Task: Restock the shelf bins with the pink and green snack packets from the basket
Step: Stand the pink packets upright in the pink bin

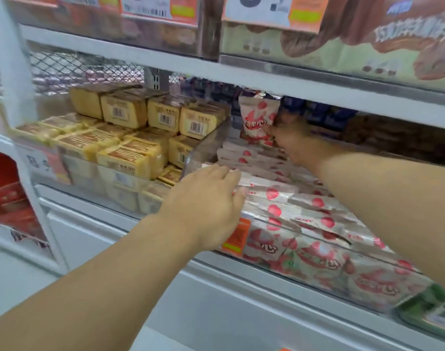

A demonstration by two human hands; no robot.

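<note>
- Head view shows me both bare arms reaching into the middle shelf (241,72) of a store rack.
- My right hand (291,139) is deep at the back of the bin, fingers pinching an upright pink packet (258,117), white with strawberry print, by its lower right edge.
- My left hand (206,201) rests on the stacked pink packets (292,211) near the front left of the same bin; the fingers are bent over the top of the stack, and I cannot tell whether they grip anything.
- That bin is filled with flat-lying pink packets, behind a clear front panel (317,262) with an orange price tag (238,235) at its left.
- A clear divider (206,145) separates it from the yellow packets (130,138) stacked in the bin to the left.
- A green packet (434,302), blurred, shows at the far right edge, just beside the pink bin.
- Overhead, the upper shelf carries brown-printed packs (368,39) and price labels (267,11).
</note>
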